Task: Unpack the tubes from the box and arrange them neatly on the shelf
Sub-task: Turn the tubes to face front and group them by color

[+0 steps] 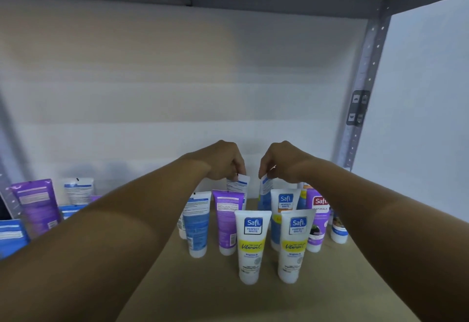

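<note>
"Safi Perfect White" tubes (250,243) upright

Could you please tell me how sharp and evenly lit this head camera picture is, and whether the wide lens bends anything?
Head view: soft overall, small print on the front Vitamin C tubes unreadable; left hand and right hand, each pinching a rear tube, slightly blurred; upright post leans and beams curve from wide-angle distortion; lighting dim and bluish, faint shadows on the back wall; no strong glare.
</note>
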The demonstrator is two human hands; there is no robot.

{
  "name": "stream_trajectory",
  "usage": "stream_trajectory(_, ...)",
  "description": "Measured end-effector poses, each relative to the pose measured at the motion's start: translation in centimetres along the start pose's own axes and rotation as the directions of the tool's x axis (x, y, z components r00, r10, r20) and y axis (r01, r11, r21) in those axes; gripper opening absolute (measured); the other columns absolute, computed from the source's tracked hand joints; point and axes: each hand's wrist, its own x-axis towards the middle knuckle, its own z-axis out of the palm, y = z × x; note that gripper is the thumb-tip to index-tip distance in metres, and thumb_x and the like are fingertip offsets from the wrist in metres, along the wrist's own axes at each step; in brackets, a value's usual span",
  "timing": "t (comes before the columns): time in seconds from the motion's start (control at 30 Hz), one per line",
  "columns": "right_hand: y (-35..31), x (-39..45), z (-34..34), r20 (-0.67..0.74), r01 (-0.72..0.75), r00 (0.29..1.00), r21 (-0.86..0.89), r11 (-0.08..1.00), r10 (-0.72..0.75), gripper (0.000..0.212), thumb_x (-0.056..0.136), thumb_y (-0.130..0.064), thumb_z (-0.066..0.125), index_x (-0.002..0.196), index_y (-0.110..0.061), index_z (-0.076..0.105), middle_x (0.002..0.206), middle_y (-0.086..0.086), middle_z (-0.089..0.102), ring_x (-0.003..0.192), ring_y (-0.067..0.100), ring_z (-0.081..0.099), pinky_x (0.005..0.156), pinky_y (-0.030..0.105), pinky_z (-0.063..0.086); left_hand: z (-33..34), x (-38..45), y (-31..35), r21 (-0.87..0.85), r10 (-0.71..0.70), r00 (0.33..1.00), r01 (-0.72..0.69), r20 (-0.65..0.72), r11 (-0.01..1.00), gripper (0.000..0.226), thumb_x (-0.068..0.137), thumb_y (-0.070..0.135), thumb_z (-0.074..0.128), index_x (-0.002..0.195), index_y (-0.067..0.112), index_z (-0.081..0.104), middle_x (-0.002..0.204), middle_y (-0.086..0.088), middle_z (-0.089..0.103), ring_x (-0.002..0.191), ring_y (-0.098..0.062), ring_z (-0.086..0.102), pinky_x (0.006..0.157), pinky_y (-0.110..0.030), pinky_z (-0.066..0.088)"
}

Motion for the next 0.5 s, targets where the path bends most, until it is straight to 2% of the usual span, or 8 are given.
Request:
stream_trajectory(0.1, 0.0, 0.1, -0.3, -0.039, -0.03, 0.999, 0.017, 0.999, 0.031, 0.027, 0.087, 0.003, 0.063, 0.105, -0.013, 0.075, 0.115, 0.001, 0.069, 0.106, 0.019, 0.063, 0.084, 0.023, 0.051, -0.3, -0.1, 0.2, -0.036, -0.033, 0.999, 0.033, 0.003, 0.999, 0.03, 0.087, 0.013, 0.072, 0.117, 0.017, 0.073, 0.122, 0.001, 0.071, 0.105, -0.016, 0.064, 0.095, -0.035, 0.054)
stream_trajectory(0.17, 0.2, 0.6, -0.5, -0.133, -0.105, 0.985, 0.033, 0.994, 0.109, 0.027, 0.087, 0.0, 0.06, 0.106, -0.013, 0.074, 0.115, 0.004, 0.069, 0.104, 0.02, 0.064, 0.087, 0.022, 0.049, -1.0, -0.3, 0.6, -0.103, -0.112, 0.992, 0.106, -0.054, 0.989, 0.031, 0.086, 0.013, 0.069, 0.116, 0.013, 0.073, 0.12, -0.002, 0.07, 0.105, -0.02, 0.064, 0.092, -0.034, 0.054)
stream_trajectory(0.23, 0.4, 1.1, -0.8, -0.25, -0.227, 0.937, 0.093, 0.97, 0.243, 0.012, 0.085, -0.011, 0.062, 0.091, -0.01, 0.073, 0.103, 0.01, 0.07, 0.087, 0.023, 0.068, 0.082, 0.028, 0.056, -1.4, -0.2, 0.9, -0.137, -0.222, 0.968, 0.206, -0.116, 0.969, 0.015, 0.084, 0.02, 0.067, 0.091, 0.008, 0.073, 0.102, -0.01, 0.073, 0.087, -0.024, 0.068, 0.077, -0.033, 0.055)
stream_trajectory(0.27, 0.1, 0.9, -1.0, -0.274, -0.275, 0.914, 0.119, 0.954, 0.298, 0.011, 0.084, -0.019, 0.066, 0.081, -0.009, 0.067, 0.093, 0.011, 0.07, 0.076, 0.024, 0.068, 0.076, 0.032, 0.059, -1.5, -0.2, 1.1, -0.143, -0.285, 0.947, 0.265, -0.144, 0.953, 0.018, 0.084, 0.027, 0.068, 0.079, 0.01, 0.066, 0.089, -0.011, 0.071, 0.076, -0.024, 0.068, 0.07, -0.031, 0.055)
stream_trajectory(0.3, -0.2, 0.7, -1.1, -0.262, -0.316, 0.903, 0.133, 0.939, 0.341, 0.023, 0.082, -0.028, 0.069, 0.074, -0.009, 0.061, 0.083, 0.01, 0.069, 0.067, 0.025, 0.068, 0.07, 0.033, 0.06, -1.4, -0.2, 1.4, -0.165, -0.347, 0.922, 0.32, -0.171, 0.933, 0.027, 0.084, 0.036, 0.071, 0.075, 0.013, 0.059, 0.081, -0.008, 0.068, 0.068, -0.023, 0.069, 0.067, -0.029, 0.055)
stream_trajectory(0.37, -1.1, 0.0, -0.9, -0.151, -0.378, 0.901, 0.189, 0.906, 0.407, 0.037, 0.08, -0.039, 0.075, 0.071, -0.009, 0.055, 0.071, 0.007, 0.066, 0.059, 0.025, 0.069, 0.065, 0.034, 0.061, -0.7, -0.3, 2.1, -0.211, -0.446, 0.88, 0.41, -0.165, 0.887, 0.041, 0.08, 0.05, 0.076, 0.076, 0.014, 0.056, 0.074, -0.003, 0.066, 0.061, -0.022, 0.07, 0.061, -0.027, 0.058)
stream_trajectory(0.43, -2.0, -0.4, -0.5, -0.057, -0.412, 0.898, 0.245, 0.878, 0.437, 0.038, 0.077, -0.039, 0.078, 0.073, -0.01, 0.054, 0.074, 0.008, 0.068, 0.062, 0.026, 0.071, 0.066, 0.036, 0.062, -0.1, -0.2, 2.8, -0.219, -0.49, 0.865, 0.46, -0.109, 0.86, 0.044, 0.078, 0.051, 0.078, 0.078, 0.012, 0.058, 0.08, -0.005, 0.071, 0.06, -0.021, 0.072, 0.055, -0.024, 0.057)
stream_trajectory(0.5, -2.3, -0.1, -0.1, -0.027, -0.415, 0.898, 0.278, 0.867, 0.438, 0.035, 0.076, -0.032, 0.081, 0.076, -0.009, 0.055, 0.08, 0.012, 0.069, 0.065, 0.028, 0.072, 0.067, 0.039, 0.062, 0.1, -0.1, 3.1, -0.244, -0.503, 0.861, 0.473, -0.077, 0.847, 0.04, 0.078, 0.044, 0.081, 0.082, 0.01, 0.06, 0.088, -0.007, 0.074, 0.065, -0.022, 0.074, 0.058, -0.025, 0.059)
